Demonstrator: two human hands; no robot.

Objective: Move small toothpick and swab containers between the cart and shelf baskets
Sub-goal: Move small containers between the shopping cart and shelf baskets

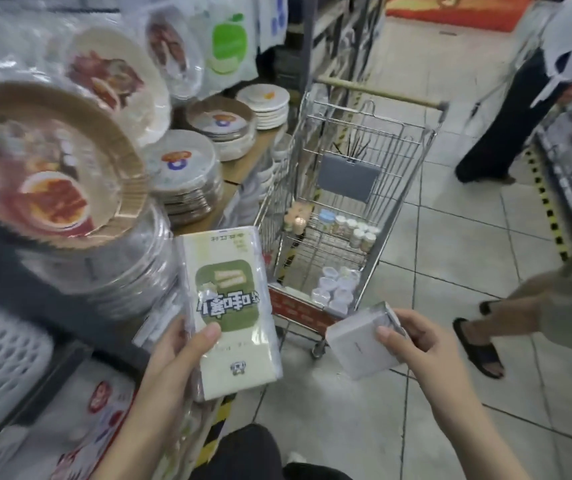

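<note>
My left hand (177,358) grips a tall pale-green and white plastic-wrapped pack (232,306), thumb across its front. My right hand (412,341) holds a small white wrapped box (357,344) by its right edge. Both are raised over the floor just in front of a metal shopping cart (392,161). In the cart lie several small clear containers with white lids (353,230) at mid depth and several round translucent tubs (336,285) at its near end. A wire-like black item sits behind a grey flap at the cart's far end.
Shelves on the left carry stacked paper plates (184,168) and hanging wrapped plates (52,168). A white perforated basket (0,358) sits at lower left. Two people stand on the right, one leg in a black sandal (478,344) close by. Tiled floor lies between.
</note>
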